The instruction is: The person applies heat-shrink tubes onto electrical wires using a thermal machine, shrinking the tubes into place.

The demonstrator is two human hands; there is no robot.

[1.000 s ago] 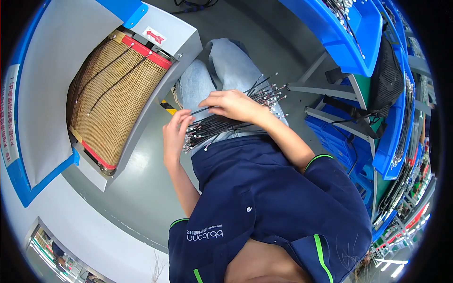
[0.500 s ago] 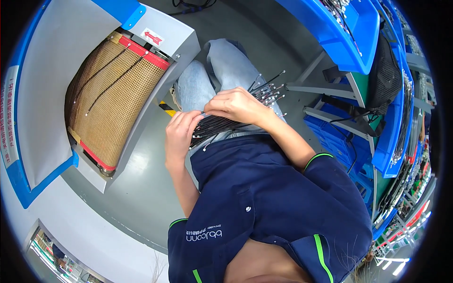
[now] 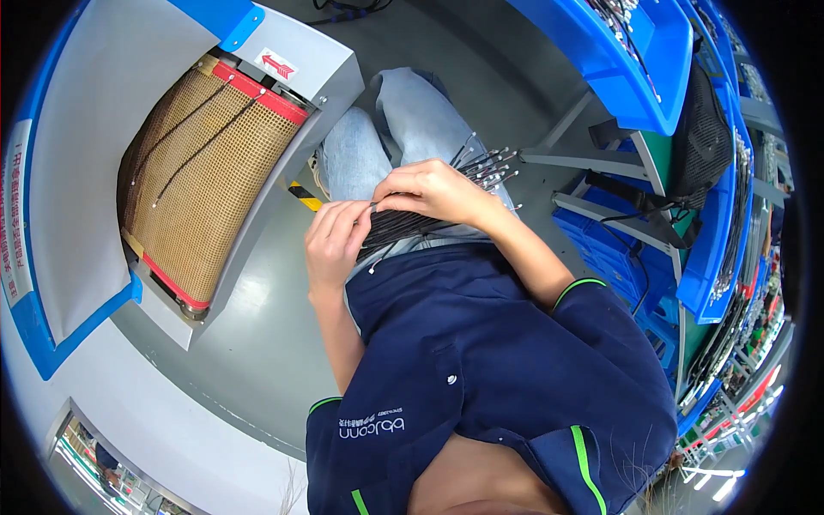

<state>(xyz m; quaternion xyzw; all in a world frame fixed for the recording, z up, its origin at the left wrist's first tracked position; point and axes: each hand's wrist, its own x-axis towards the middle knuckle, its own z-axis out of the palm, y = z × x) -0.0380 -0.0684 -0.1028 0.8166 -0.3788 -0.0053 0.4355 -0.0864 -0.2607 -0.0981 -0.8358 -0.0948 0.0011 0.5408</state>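
A bundle of black cables (image 3: 403, 230) with small white end connectors lies across my lap, partly under both hands. My left hand (image 3: 337, 236) is closed in a pinch at the bundle's left end. Just beside it, my right hand (image 3: 436, 194) is closed too, arched over the cables. Their fingertips meet on one thin dark cable (image 3: 374, 207), most of which is hidden by the fingers. Toward the right, the connector ends fan out past my right wrist. A single white connector (image 3: 372, 270) hangs free below my left hand.
On the left, a conveyor machine has a tan mesh belt (image 3: 215, 163) carrying two black cables (image 3: 210, 146). Its grey housing (image 3: 322, 73) stands close to my knees. Blue bins (image 3: 639, 77) with cables and a grey-legged rack (image 3: 592, 159) are on the right.
My left hand has shifted slightly right, closer to my right hand, which stays nearly in place. The two cables on the mesh belt have crept a little to the left.
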